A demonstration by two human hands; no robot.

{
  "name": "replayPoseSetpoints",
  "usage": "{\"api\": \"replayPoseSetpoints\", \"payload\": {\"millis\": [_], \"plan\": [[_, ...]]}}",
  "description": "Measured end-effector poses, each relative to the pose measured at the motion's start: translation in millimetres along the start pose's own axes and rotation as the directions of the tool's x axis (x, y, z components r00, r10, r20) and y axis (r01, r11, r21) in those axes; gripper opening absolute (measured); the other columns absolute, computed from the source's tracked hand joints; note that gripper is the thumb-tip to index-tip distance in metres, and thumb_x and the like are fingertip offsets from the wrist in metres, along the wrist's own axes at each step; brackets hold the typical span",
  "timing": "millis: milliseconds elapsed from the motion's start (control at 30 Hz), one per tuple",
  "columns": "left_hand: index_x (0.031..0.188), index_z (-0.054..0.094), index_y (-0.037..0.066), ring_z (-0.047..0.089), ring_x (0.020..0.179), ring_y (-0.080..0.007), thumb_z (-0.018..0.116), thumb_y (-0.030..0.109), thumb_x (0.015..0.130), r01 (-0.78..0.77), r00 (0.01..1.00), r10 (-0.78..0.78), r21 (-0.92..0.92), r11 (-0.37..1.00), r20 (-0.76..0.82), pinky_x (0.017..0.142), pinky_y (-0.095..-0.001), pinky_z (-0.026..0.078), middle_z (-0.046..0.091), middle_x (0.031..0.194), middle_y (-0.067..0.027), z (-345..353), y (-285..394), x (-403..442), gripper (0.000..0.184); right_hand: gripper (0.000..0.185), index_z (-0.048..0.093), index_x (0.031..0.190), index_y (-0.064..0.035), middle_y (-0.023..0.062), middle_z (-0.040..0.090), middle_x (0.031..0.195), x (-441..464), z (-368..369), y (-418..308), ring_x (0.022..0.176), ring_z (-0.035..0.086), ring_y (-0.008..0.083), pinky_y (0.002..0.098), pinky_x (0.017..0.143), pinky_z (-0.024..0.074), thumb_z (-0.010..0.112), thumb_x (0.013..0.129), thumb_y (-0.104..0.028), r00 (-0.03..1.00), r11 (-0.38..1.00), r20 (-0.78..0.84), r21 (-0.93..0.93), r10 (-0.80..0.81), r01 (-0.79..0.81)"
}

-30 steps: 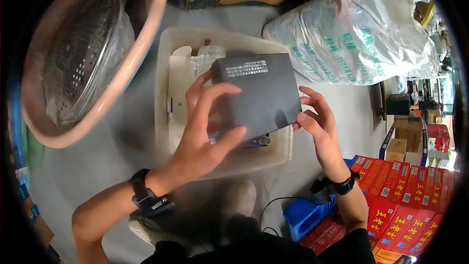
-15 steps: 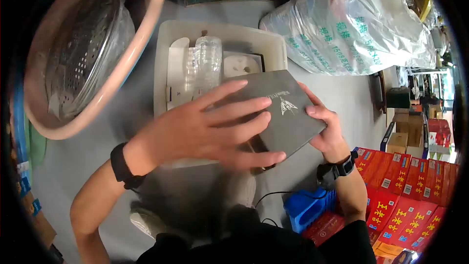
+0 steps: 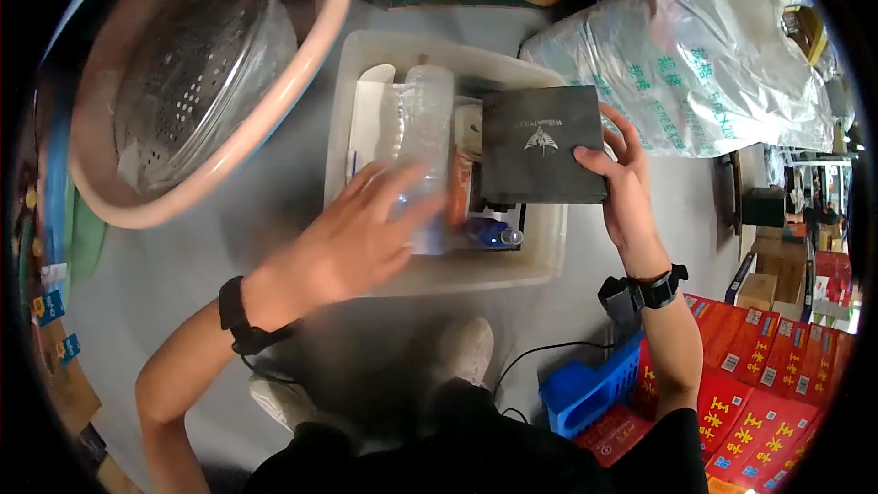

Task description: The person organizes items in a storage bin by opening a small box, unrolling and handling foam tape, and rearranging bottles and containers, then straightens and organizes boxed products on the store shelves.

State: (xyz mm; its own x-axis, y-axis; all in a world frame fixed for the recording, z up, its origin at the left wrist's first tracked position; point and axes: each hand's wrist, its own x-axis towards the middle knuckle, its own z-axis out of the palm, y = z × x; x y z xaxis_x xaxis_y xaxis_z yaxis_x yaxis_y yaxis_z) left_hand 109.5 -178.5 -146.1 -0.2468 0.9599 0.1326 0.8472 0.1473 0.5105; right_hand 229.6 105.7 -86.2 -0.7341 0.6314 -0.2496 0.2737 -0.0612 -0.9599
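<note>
OK, R hand (image 3: 624,170) w/ "William" box (image 3: 540,165)

Dark box (image 3: 541,169) partly blocks the bin (image 3: 549,242)

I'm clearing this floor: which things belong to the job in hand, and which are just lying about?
Likely part of the job:
dark box in the right hand
pale bin beneath it

Seemingly lying about:
pink tub
plastic bag
red boxes
blue basket
</note>
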Motion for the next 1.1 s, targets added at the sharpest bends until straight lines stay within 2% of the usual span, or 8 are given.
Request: {"api": "replayPoseSetpoints", "payload": {"millis": [200,333,500,667,733,800,867,1100], "plan": [[0.146,0.037,0.014,0.039,0.133,-0.0391,0.076,0.021,0.077,0.076,0.993,-0.089,-0.17,0.983,-0.076,0.113,-0.0477,0.034,0.035,0.146,-0.017,-15,13,-9,0.08,0.079,0.042,0.141,-0.0071,0.0138,0.049,0.135,-17,2,-15,0.119,0.053,0.0221,0.035,0.098,0.0456,0.071,0.068,0.004,0.962,0.935,0.17,-0.25,-0.212,0.25],[0.149,0.034,0.014,0.041,0.132,-0.0373,0.082,0.024,0.07,0.009,0.946,-0.148,-0.433,0.901,-0.288,0.112,-0.0437,0.035,0.035,0.147,-0.0165,-41,32,0,0.092,0.082,0.049,0.136,-0.0024,0.022,0.051,0.136,-63,12,-60,0.125,0.053,0.0346,0.04,0.105,0.0415,0.075,0.058,-0.002,0.678,0.402,0.607,-0.546,-0.414,0.735],[0.142,0.044,0.01,0.053,0.123,-0.0306,0.085,0.017,0.065,-0.12,0.993,0.096,-0.624,0.772,-0.072,0.107,-0.0408,0.04,0.058,0.129,-0.0103,-65,36,-5,0.088,0.05,0.065,0.119,-0.0006,0.0265,0.052,0.131,-110,41,-79,0.109,0.063,0.0381,0.0391,0.089,0.055,0.072,0.071,-0.014,0.4,0.331,0.839,-0.284,-0.368,0.9],[0.133,0.05,0.008,0.057,0.118,-0.0247,0.089,0.02,0.064,0.143,0.95,-0.3,-0.733,0.665,-0.087,0.099,-0.0366,0.046,0.058,0.128,-0.009,-61,48,-45,0.08,0.118,0.014,0.153,-0.0019,0.0235,0.031,0.145,-127,8,-16,0.135,0.04,0.0387,0.0509,0.109,0.0367,0.089,0.064,-0.022,0.697,0.619,0.501,-0.347,-0.513,0.704],[0.14,0.042,0.006,0.055,0.121,-0.0212,0.09,0.013,0.066,0.131,0.859,-0.511,-0.954,0.269,-0.026,0.101,-0.0373,0.046,0.056,0.13,-0.0108,-49,47,-55,0.089,0.124,0.007,0.154,-0.0021,0.021,0.026,0.15,-130,8,19,0.138,0.036,0.0355,0.0497,0.111,0.0335,0.09,0.064,-0.021,0.841,0.908,0.442,-0.121,-0.312,0.401],[0.141,0.038,0.005,0.055,0.12,-0.0194,0.087,0.004,0.069,0.069,0.845,-0.535,-0.992,0.104,0.003,0.1,-0.0359,0.048,0.055,0.132,-0.0096,-23,59,-54,0.087,0.128,0.003,0.155,-0.0039,0.0163,0.024,0.153,-139,15,30,0.14,0.034,0.031,0.0472,0.11,0.0344,0.091,0.064,-0.019,0.861,0.954,0.46,-0.089,-0.216,0.287],[0.14,0.04,0.004,0.055,0.12,-0.0203,0.084,0.0,0.071,-0.113,0.755,-0.635,-0.924,-0.367,0.16,0.097,-0.0337,0.049,0.055,0.132,-0.0097,-5,81,-39,0.082,0.129,0.0,0.155,-0.0065,0.0134,0.024,0.154,-146,28,27,0.139,0.034,0.0298,0.0461,0.11,0.035,0.091,0.065,-0.018,0.924,0.975,0.347,0.203,-0.16,0.092],[0.147,0.031,0.005,0.044,0.135,-0.0235,0.073,0.009,0.085,0.347,0.801,-0.365,-0.865,-0.363,0.474,0.111,-0.0377,0.039,0.048,0.142,-0.0117,27,117,-9,0.075,0.059,0.044,0.137,-0.0049,0.0086,0.05,0.134,-119,-13,8,0.126,0.047,0.0243,0.0413,0.107,0.038,0.064,0.087,-0.03,0.99,0.978,-0.111,0.202,0.084,-0.06]]}}
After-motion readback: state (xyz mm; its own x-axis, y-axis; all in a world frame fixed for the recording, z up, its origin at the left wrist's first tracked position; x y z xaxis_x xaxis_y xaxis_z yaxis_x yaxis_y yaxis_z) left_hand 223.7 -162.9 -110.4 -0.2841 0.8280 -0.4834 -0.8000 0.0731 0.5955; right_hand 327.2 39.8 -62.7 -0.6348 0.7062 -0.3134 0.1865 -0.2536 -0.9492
